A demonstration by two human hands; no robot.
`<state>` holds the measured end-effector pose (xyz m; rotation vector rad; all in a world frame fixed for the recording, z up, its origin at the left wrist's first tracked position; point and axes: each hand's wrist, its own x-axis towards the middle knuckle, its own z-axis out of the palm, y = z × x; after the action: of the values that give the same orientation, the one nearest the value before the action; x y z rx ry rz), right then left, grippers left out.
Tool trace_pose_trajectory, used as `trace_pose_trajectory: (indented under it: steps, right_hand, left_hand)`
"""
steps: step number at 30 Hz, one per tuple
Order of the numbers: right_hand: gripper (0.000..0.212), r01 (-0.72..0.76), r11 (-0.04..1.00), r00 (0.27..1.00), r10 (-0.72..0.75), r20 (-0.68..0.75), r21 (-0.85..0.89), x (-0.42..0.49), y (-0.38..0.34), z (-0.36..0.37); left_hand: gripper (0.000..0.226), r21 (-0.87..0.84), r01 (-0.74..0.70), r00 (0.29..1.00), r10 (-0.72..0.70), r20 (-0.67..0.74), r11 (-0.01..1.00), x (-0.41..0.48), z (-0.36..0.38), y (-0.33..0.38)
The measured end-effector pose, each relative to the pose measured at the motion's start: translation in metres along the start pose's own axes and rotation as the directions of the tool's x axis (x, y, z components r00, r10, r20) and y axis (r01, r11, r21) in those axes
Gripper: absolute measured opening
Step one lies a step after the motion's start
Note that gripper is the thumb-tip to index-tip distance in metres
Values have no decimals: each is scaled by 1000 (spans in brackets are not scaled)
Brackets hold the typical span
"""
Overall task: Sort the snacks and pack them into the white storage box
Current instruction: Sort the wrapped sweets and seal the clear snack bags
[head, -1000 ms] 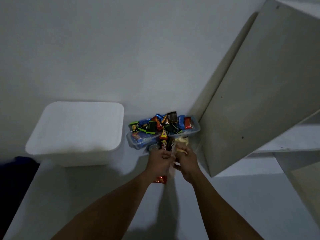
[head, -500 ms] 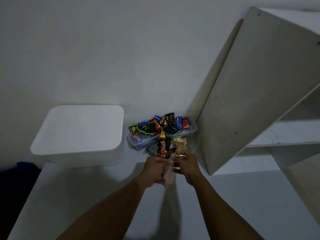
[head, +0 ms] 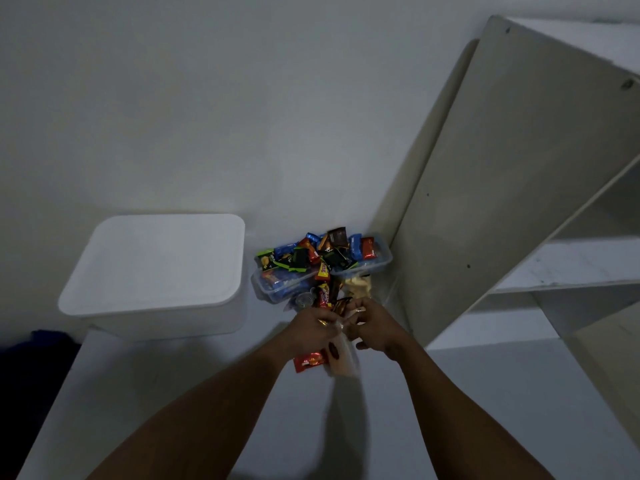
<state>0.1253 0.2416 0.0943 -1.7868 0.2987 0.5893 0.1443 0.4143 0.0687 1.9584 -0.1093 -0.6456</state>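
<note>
Gripping a small bundle of snacks above the table [head: 485,393], the left hand [head: 311,327] has its fingers curled round a shiny red packet [head: 308,362] and a pale, see-through packet [head: 343,360] that hang down below the knuckles. The right hand [head: 375,327] sits just beside it, fingertips pinching at the top of the same bundle, though the dim light hides which wrapper it actually has. Just beyond the hands, two clear plastic tubs [head: 277,289] stand side by side against the wall, heaped over their rims with small wrapped snacks [head: 322,251] in blue, red, orange, dark brown and black with green. A few more pieces lie spilled on the table in front of the tubs, among them a pale crinkled bag [head: 358,284] and a red and yellow bar [head: 323,294]. The white storage box [head: 156,265] stands to the left of the tubs, near them but apart, plain and round-cornered, with its lid on. A tall beige shelf unit [head: 519,168] rises at the right.
</note>
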Motion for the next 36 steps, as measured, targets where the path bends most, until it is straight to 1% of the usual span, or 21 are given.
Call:
trace_pose_trajectory:
  steps: [3,5,7,8,10,13,16,17,19,21,23,26,28,29,31,33,36]
  right_hand:
    - [36,28,999,999,-29,-29,-31,5,-2,-1]
    - [22,51,997,996,-55,-63,-61,8,-5,0]
    - [8,115,970,991,-127,-42,-216,11,-6,1]
    - [6,156,941,986,-167,-12,-300,13,-6,2]
    - [12,196,898,979,-205,21,-394,18,-4,5]
    - [13,233,880,970,-242,33,-415,24,-3,11]
    - [16,263,863,960,-277,30,-431,30,-1,15]
    - [19,267,861,959,-283,29,-434,31,-1,16]
    - [30,270,852,957,-290,24,-449,35,0,18]
    - [35,268,838,955,-297,15,-475,37,-1,20]
    - [35,265,832,953,-302,4,-488,38,-1,22]
    - [29,280,842,947,-320,-9,-461,40,1,22]
    - [20,275,843,949,-314,-7,-463,40,1,21]
    - [20,267,840,952,-307,-8,-472,40,2,20]
    - [29,261,833,952,-307,-15,-487,40,2,18]
    - [40,274,819,946,-324,-13,-504,38,4,17]
    - [41,294,808,938,-346,-6,-511,36,9,19]
  left_hand:
    - [15,30,-64,994,66,-83,997,3,-1,-7]
    - [12,16,-72,991,73,-110,997,5,-2,-10]
    - [11,-30,-73,986,68,-150,997,6,-3,-12]
    - [11,-48,-74,983,65,-169,996,6,-4,-12]
    - [11,-44,-84,979,74,-191,995,6,-6,-12]
    - [10,-8,-94,971,90,-222,996,5,-9,-12]
    - [12,19,-57,972,60,-228,998,5,-12,-15]
    - [13,18,-48,971,51,-233,999,5,-12,-15]
    - [14,25,-45,970,50,-238,999,5,-12,-15]
    - [16,0,-53,968,52,-244,999,4,-12,-12]
    - [17,-36,-41,969,31,-244,999,3,-11,-10]
    - [15,-9,-38,972,35,-232,999,2,-12,-9]
    - [14,1,-29,965,29,-259,1000,1,-13,-9]
    - [14,11,-29,955,31,-294,1000,1,-13,-11]
    - [14,9,-34,942,35,-335,999,0,-15,-11]
    - [12,-16,-19,950,13,-312,1000,-2,-15,-9]
    - [11,-53,16,970,-28,-242,998,-6,-15,-7]
